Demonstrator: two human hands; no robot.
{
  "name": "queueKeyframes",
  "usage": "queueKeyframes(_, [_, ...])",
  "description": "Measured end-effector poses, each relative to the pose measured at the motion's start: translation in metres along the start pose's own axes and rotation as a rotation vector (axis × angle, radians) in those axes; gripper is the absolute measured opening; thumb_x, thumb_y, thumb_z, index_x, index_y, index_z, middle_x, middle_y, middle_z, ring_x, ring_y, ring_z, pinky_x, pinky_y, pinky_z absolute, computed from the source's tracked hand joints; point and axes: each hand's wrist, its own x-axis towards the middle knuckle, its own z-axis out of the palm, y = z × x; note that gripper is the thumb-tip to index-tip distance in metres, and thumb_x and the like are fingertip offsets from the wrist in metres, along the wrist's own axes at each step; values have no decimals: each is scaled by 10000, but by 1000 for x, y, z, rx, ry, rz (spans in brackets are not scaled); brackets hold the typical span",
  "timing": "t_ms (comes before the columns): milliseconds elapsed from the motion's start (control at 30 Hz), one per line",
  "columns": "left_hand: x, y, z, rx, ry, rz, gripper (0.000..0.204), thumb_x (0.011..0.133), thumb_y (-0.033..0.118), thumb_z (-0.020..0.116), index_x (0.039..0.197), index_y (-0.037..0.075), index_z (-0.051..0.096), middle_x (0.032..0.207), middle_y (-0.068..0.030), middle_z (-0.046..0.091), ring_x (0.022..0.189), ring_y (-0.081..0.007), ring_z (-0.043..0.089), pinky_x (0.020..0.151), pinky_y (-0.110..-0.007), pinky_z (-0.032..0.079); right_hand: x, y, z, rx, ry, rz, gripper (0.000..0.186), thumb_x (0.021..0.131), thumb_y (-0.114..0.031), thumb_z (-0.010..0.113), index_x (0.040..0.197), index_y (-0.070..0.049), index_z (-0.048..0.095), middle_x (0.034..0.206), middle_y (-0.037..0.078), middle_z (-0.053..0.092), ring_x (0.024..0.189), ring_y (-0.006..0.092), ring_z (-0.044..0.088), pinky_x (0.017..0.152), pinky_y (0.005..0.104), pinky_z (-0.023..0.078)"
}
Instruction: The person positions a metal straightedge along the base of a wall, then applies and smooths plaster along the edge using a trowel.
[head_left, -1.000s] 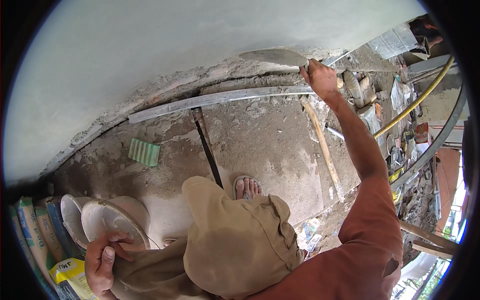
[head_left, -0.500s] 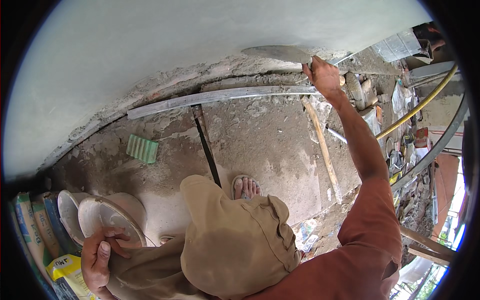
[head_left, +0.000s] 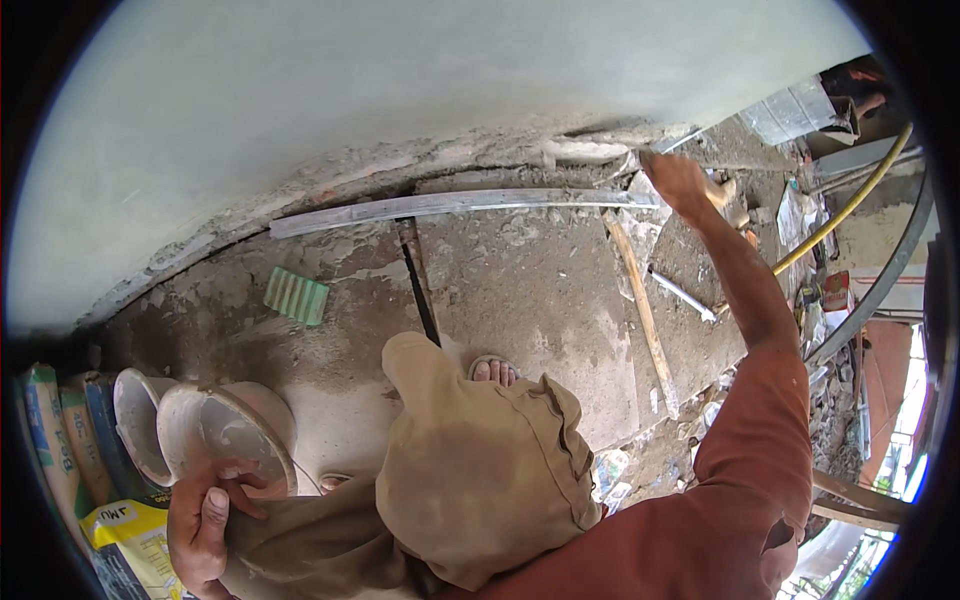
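Note:
At the foot of the pale plastered wall, my right hand is closed on the trowel's handle. The trowel's blade lies against the rough lower band, tilted and hard to make out. Just below runs a long whitish metal batten on the dirty floor, with a wooden stick beside my arm. My left hand rests by my trousered leg near two dirty plastic buckets, fingers loosely bent and apart, holding nothing visible.
A green ridged piece lies on the floor at left. Bags crowd the lower left. To the right are rubble, a yellow hose, a dark curved bar and a dented metal container. My sandalled foot is below me.
My right hand has moved down and to the right, and the trowel blade, earlier seen broad and flat against the wall, has tilted. The left hand stays by my leg.

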Motion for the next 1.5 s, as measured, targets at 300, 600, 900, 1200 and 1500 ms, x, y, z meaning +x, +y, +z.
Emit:
queueKeyframes(300, [-12, -6, -13, -73, -4, 9, 564, 1049, 439, 492, 1179, -100, 594, 912, -170, 668, 731, -228, 668, 800, -358, 516, -20, -81, -13, 184, 414, -95, 358, 1021, -328, 555, 835, -38, 651, 670, 140, 661, 538, 272, 680, 473, 397, 567])
queueKeyframes(600, [-22, -5, -2, -88, 83, -47, 697, 1010, 600, 456, 1159, -55, 642, 581, -111, 596, 784, -242, 667, 834, -339, 473, 2, -105, -36, 177, 425, -87, 363, 985, -348, 620, 765, -59, 610, 720, 110, 672, 573, 268, 692, 510, 395, 577])
queueKeyframes(900, [-12, -7, -2, -90, 87, -26, 664, 1022, 570, 456, 1152, -53, 645, 600, -111, 600, 793, -235, 666, 838, -333, 460, 7, -101, -35, 197, 461, -100, 363, 985, -353, 618, 772, -61, 604, 704, 113, 656, 569, 290, 684, 517, 401, 579])
queueKeyframes(1200, [-6, -11, -2, -90, 84, -5, 621, 1040, 524, 453, 1141, -60, 640, 611, -116, 601, 787, -232, 667, 825, -328, 463, 12, -100, -35, 205, 447, -104, 335, 976, -333, 625, 802, -46, 624, 729, 136, 672, 594, 306, 699, 535, 411, 594])
queueKeyframes(1500, [-13, -13, -6, -79, 104, -16, 590, 1059, 483, 431, 1152, -66, 626, 609, -120, 604, 791, -245, 663, 850, -335, 462, 29, -90, -29, 114, 358, -102, 340, 1023, -279, 530, 854, -17, 667, 770, 161, 711, 638, 312, 730, 551, 407, 618])
